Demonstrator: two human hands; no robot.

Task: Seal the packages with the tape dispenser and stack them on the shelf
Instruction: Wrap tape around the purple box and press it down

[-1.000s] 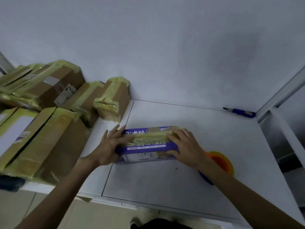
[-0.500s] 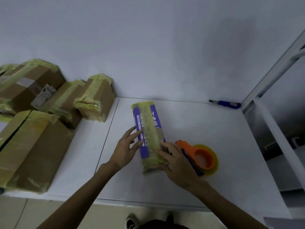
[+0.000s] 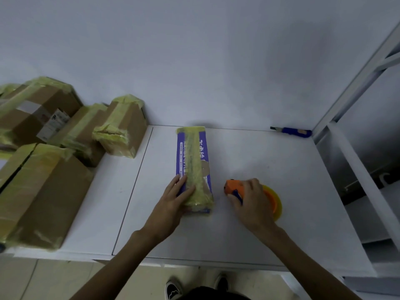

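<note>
On the table (image 3: 270,234), the left hand (image 3: 171,202) lies flat with fingers straight on the near end of the purple package (image 3: 194,156) — its long axis runs away from the person, toward the wall (image 3: 194,61). Just right of that end, not touching it, the right hand (image 3: 252,202) curls round the tape dispenser (image 3: 233,187) — the hand placed to tape lengthwise.

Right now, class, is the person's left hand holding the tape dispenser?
No, the left hand rests flat on the purple package; the right hand grips the orange tape dispenser beside it.
</note>
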